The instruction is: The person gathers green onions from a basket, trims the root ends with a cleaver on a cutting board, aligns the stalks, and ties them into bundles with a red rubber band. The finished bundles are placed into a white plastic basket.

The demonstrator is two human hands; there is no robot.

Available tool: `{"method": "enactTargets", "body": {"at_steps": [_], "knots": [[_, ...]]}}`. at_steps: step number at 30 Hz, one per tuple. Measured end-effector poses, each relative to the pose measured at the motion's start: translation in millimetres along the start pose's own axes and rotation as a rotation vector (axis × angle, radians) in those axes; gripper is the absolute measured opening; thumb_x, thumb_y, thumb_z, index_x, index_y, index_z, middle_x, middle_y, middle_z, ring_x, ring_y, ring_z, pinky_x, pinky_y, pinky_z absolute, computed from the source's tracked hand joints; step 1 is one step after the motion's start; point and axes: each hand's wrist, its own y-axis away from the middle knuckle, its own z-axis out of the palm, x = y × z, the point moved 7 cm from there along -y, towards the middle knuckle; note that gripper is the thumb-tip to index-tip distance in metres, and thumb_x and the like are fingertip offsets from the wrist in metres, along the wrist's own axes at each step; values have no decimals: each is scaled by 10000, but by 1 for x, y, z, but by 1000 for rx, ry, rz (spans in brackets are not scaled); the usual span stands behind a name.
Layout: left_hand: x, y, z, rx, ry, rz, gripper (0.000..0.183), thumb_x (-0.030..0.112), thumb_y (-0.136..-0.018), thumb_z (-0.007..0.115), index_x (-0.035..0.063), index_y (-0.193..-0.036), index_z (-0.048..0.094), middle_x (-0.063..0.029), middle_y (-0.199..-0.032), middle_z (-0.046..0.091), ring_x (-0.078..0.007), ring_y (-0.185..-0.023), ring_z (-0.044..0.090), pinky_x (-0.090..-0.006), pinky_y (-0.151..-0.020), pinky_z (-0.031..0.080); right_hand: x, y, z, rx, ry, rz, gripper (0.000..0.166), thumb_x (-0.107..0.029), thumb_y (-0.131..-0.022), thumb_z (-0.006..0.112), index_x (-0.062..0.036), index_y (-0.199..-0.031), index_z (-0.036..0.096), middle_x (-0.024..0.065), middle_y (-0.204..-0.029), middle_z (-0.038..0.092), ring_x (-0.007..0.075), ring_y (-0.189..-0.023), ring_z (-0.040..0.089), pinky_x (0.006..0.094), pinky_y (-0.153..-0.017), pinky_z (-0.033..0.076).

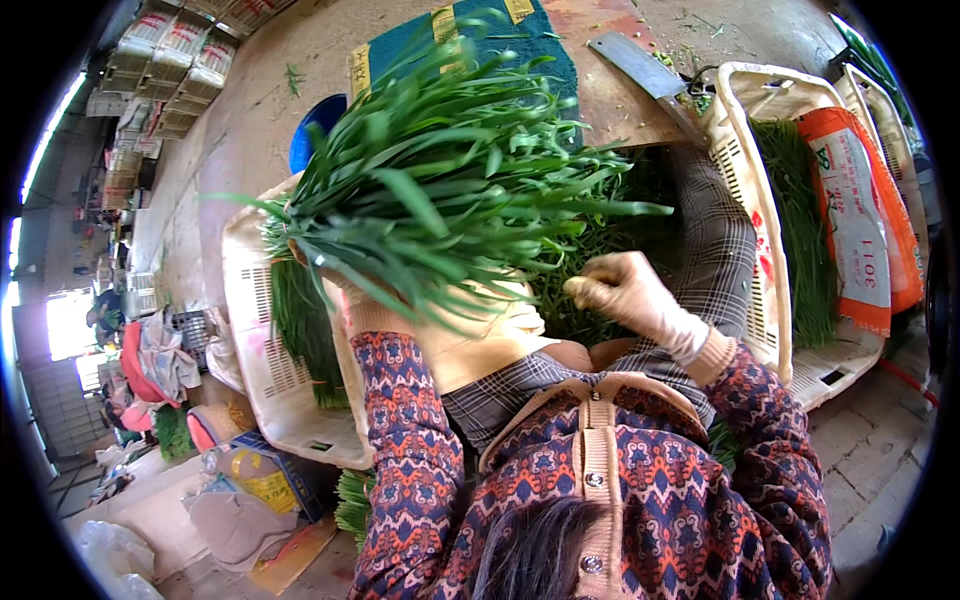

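A large bunch of green garlic chives (442, 180) fans out in front of me, its stem ends at the left and its leaves spreading right. My left hand (352, 289), mostly hidden under the leaves, is closed around the stem end. My right hand (626, 292) wears a pale, stained glove and is raised apart from the bunch, fingers curled; whether something small is between them cannot be told. Loose green leaves (570, 292) lie below it, between my knees. A yellow cloth or sheet (465, 345) covers my left thigh.
A white plastic crate (352, 420) with tied chives stands at left; another crate (784, 300) at right holds chives and an orange-white bag (855, 217). A cleaver (637, 64) rests on the board (600, 112) ahead, beside a green mat (555, 67). A blue bucket (304, 139) is behind the bunch.
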Motion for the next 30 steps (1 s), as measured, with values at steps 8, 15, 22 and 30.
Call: {"method": "enactTargets", "body": {"at_steps": [8,15,22,30], "knots": [[7,67,-1,50,-35,-104,667,504,-793,606,93,-1293,446,-106,-1236,530,-258,-1105,527,-428,-936,451,-49,-6,-42,213,-343,-318,240,-142,-869,629,14,-1052,619,37,-962,656,54,-817,552,198,-726,463],[4,68,26,23,-102,-143,692,488,-776,639,89,-1301,431,-97,-1231,530,-242,-1093,534,-406,-922,459,-40,-13,-54,270,-230,-439,414,-114,-871,584,5,-1258,496,39,-1013,575,72,-902,518,205,-834,420],[16,39,74,-49,-304,-155,721,472,-758,672,84,-1310,415,-88,-1227,530,-226,-1080,541,-383,-908,467,-144,-58,-46,64,31,-621,850,-608,-819,525,-83,-1429,251,157,-1394,382,283,-1278,377,414,-1051,289],[-44,-14,146,-258,-461,-277,757,453,-739,710,79,-1319,398,-78,-1222,530,-207,-1066,549,-357,-891,476,-166,-84,29,126,276,-678,1206,-472,-609,810,-40,-1445,56,275,-1377,341,347,-1302,333,359,-1068,289]]}}
